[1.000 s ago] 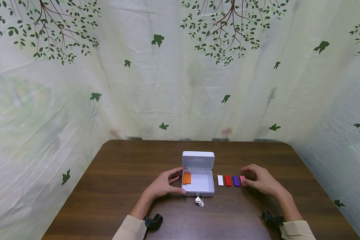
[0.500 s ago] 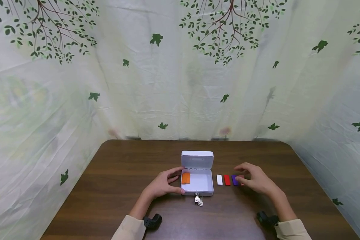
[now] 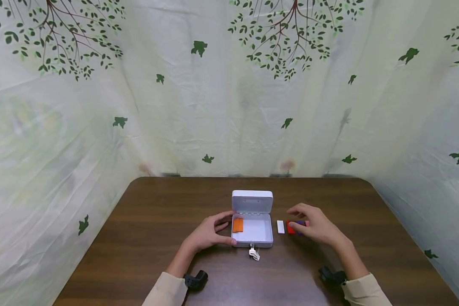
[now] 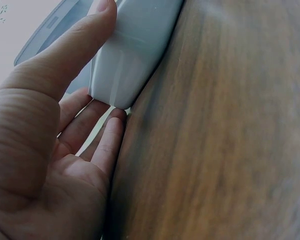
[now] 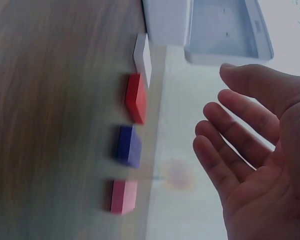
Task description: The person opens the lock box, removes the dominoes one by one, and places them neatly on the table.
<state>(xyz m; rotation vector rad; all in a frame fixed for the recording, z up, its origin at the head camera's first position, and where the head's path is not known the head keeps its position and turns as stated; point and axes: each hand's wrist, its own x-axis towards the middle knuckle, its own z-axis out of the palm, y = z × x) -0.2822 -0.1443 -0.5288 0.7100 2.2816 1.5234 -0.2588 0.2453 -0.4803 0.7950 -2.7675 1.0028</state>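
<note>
A small white metal cash box (image 3: 259, 231) stands with its lid (image 3: 252, 201) up and an orange block (image 3: 237, 225) inside at the left. My left hand (image 3: 210, 231) holds the box's left side, thumb at the front corner and fingers at the back one. To the right of the box, a white block (image 3: 281, 227), a red block (image 5: 136, 99), a purple-blue block (image 5: 129, 146) and a pink block (image 5: 124, 196) lie in a row. Above the row hovers my right hand (image 3: 316, 224), fingers loosely spread and holding nothing; it partly covers the blocks in the head view.
Keys (image 3: 254, 253) hang from the lock at the box's front. Everything rests on a brown wooden table (image 3: 168, 204), with a leaf-printed white curtain (image 3: 229, 106) behind its far edge. Each wrist wears a black camera band (image 3: 196, 280).
My right hand has moved left along the row, from the pink block to over the red and purple-blue ones. The left hand has stayed on the box.
</note>
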